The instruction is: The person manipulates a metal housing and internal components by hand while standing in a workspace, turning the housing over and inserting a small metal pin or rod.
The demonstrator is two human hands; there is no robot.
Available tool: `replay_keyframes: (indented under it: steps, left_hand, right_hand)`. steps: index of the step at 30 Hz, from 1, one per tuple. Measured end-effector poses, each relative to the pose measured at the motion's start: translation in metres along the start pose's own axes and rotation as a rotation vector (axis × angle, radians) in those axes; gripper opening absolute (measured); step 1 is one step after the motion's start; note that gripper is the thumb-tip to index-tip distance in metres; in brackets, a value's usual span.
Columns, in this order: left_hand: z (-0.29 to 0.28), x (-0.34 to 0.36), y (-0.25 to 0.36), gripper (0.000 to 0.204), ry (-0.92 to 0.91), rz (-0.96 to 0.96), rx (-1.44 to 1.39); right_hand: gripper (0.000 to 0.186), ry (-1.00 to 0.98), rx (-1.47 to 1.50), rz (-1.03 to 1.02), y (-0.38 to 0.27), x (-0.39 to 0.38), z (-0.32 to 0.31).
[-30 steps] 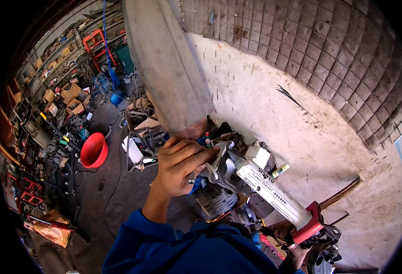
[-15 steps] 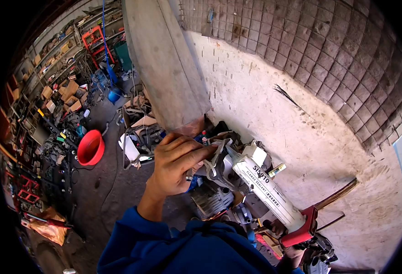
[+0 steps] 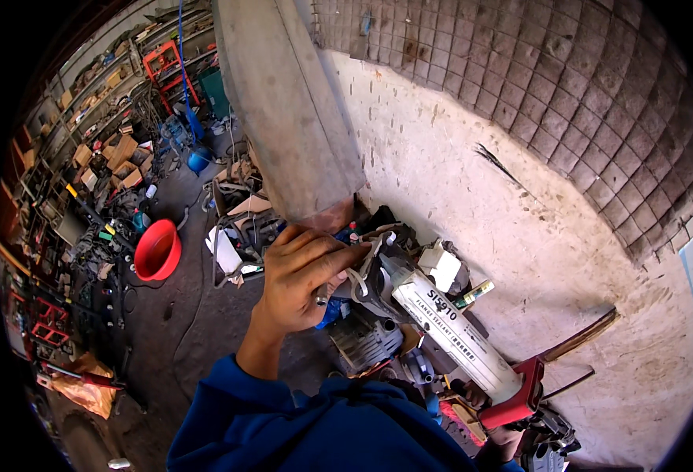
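Observation:
My left hand (image 3: 303,279) is closed on a grey metal part (image 3: 370,295) with a bent rim, held upright near the middle of the view; a short metal tube pokes from my grip. A white sealant cartridge (image 3: 456,338) lies diagonally to the right, its grey nozzle (image 3: 401,271) at the part's rim; whether they touch I cannot tell. The cartridge sits in a red caulking gun (image 3: 519,393). My right hand (image 3: 497,433), low at the right and partly hidden, is closed round that gun's handle.
A grey column (image 3: 287,110) and stained wall (image 3: 480,204) stand ahead. Piled parts (image 3: 362,346) lie below my hands. On the left are a red basin (image 3: 157,250), loaded shelves (image 3: 118,75), cardboard boxes (image 3: 122,161) and an orange bag (image 3: 86,389). A dark stick (image 3: 582,334) leans at the right.
The gun and cartridge have shifted slightly left along the part. My left hand has moved a little up and left, still gripping the part.

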State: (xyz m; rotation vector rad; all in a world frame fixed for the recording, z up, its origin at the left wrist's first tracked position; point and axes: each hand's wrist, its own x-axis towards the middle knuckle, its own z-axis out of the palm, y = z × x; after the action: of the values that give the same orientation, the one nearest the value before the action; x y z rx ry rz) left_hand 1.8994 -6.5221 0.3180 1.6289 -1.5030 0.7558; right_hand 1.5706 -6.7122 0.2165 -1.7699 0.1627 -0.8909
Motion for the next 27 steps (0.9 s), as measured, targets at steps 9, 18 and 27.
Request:
replay_keyframes:
  steps: [9,18,27]
  left_hand:
    - [0.004,-0.002,0.000,0.024,0.010,-0.002,-0.004]
    - [-0.004,-0.006,0.003,0.029,-0.022,-0.041,0.014]
    - [-0.005,-0.009,-0.001,0.022,0.036,-0.034,0.014]
  right_hand:
    - [0.035,-0.006,-0.004,0.002,0.000,-0.002,0.003]
    - [0.033,-0.020,-0.011,0.005,-0.004,-0.006,0.006]
    - [0.031,-0.021,-0.022,0.010,-0.010,-0.008,0.003]
